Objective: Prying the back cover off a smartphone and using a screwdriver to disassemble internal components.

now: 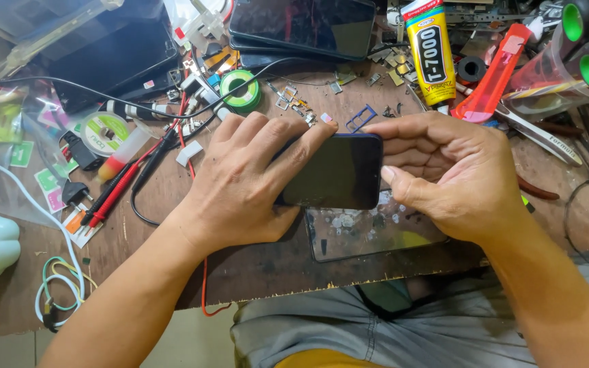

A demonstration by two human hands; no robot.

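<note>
Dark phone (339, 174) lies sideways, long axis left-right; left hand (243, 184) and right hand (444, 177) clamp opposite ends.

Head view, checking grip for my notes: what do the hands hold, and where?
Both hold one dark rectangular smartphone: left hand over its left end, right hand pinching its right end.

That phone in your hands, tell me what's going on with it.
A person holds a dark phone screen-up in both hands above a cluttered wooden workbench. The left hand lies over its left end, fingers spread across the glass; the right hand grips the right end. A transparent sheet lies beneath it, and a yellow glue tube lies behind.
</note>
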